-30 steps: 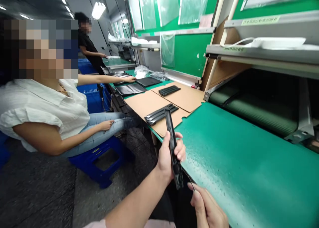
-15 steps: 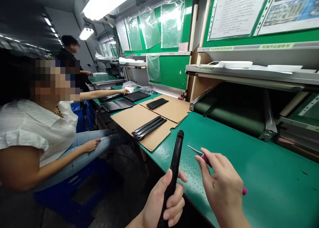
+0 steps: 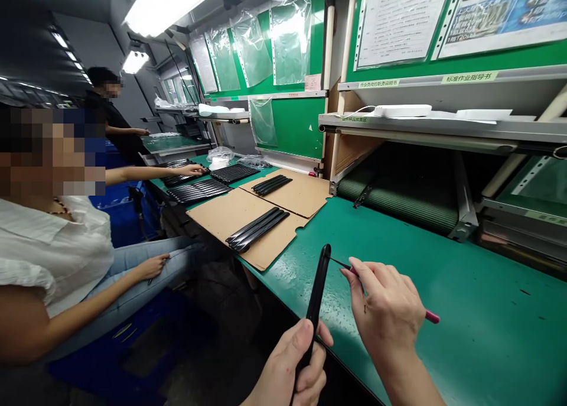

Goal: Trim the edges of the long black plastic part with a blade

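A long, glossy black plastic piece [image 3: 318, 291] with a rounded top end is wrapped in the fingers of my left hand [image 3: 297, 364]; it leans slightly right, and its lower end is hidden by the hand. My right hand [image 3: 387, 311] pinches a slim trimming knife [image 3: 432, 316] with a pink handle. Its thin, dark-looking blade [image 3: 340, 263] points left, and its tip meets or nearly meets the edge of the black piece just below the rounded end. Whether it touches I cannot tell.
Similar black pieces [image 3: 257, 229] lie on brown cardboard [image 3: 212, 214] on the green table [image 3: 443, 288]. More rows [image 3: 199, 190] sit beyond, near a co-worker's outstretched hand [image 3: 192, 170]. A conveyor belt [image 3: 398, 202] runs under a shelf [image 3: 443, 125] at the back right.
The knife has moved left and turned, bringing its tip from beside the black piece to its upper edge. The co-worker's far hand has shifted left. My view has turned slightly right.
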Available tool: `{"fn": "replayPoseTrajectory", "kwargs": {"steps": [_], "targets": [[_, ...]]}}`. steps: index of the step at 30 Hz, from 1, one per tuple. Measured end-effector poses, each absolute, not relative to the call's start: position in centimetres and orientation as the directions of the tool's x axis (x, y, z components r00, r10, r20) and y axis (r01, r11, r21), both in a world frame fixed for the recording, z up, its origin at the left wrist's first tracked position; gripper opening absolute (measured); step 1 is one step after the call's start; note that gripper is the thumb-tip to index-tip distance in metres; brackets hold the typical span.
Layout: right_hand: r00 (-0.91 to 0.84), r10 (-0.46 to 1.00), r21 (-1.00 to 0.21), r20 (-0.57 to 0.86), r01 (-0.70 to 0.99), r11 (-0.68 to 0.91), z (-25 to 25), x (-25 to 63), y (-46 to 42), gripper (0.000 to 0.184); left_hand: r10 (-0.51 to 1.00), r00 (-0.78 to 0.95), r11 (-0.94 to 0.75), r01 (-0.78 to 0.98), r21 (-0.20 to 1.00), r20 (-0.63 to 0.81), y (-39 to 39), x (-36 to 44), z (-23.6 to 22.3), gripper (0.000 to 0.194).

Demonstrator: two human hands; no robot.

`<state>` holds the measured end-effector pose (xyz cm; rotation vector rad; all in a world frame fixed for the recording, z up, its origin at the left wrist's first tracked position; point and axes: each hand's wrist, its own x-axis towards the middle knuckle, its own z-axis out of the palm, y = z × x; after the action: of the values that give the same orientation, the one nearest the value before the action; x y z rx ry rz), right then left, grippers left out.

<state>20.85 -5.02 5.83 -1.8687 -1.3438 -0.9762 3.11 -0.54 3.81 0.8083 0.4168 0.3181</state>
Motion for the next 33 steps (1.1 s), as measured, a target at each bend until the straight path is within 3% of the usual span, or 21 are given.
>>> {"fn": "replayPoseTrajectory", "kwargs": {"steps": [10, 22, 27, 29, 30, 31, 33], "targets": [[0.148, 0.54, 0.025, 0.829, 0.954, -0.3, 5.4, 21.2, -5.1, 0.013, 0.397, 0.845, 0.713, -0.039, 0.7, -0.358, -0.8, 2.9, 3.8, 0.041], [0.046, 0.575, 0.131, 0.817, 0.956, -0.263, 5.6, 22.0, -5.1, 0.014, 0.348, 0.864, 0.752, -0.026, 0.659, -0.364, -0.5, 2.8, 3.7, 0.044], [0.024, 0.634, 0.133, 0.773, 0.971, -0.199, 6.2, 22.2, -5.2, 0.025, 0.304, 0.893, 0.801, -0.052, 0.597, -0.33, 0.2, 2.7, 3.3, 0.042], [0.051, 0.665, 0.058, 0.745, 0.988, -0.141, 5.3, 22.5, -5.7, 0.034, 0.31, 0.903, 0.807, -0.085, 0.584, -0.298, 0.4, 2.6, 2.9, 0.043], [0.103, 0.664, -0.035, 0.74, 0.993, -0.115, 4.5, 22.7, -5.8, 0.039, 0.338, 0.899, 0.793, -0.112, 0.599, -0.279, 0.4, 2.5, 2.6, 0.043], [0.171, 0.662, -0.163, 0.729, 0.984, -0.074, 3.5, 22.9, -5.7, 0.043, 0.377, 0.889, 0.766, -0.142, 0.627, -0.26, 0.4, 2.2, 2.4, 0.042], [0.412, 0.602, -0.531, 0.684, 0.847, 0.023, 1.4, 23.5, -4.2, 0.052, 0.485, 0.844, 0.688, -0.206, 0.696, -0.229, 0.1, 1.5, 2.1, 0.037]]}}
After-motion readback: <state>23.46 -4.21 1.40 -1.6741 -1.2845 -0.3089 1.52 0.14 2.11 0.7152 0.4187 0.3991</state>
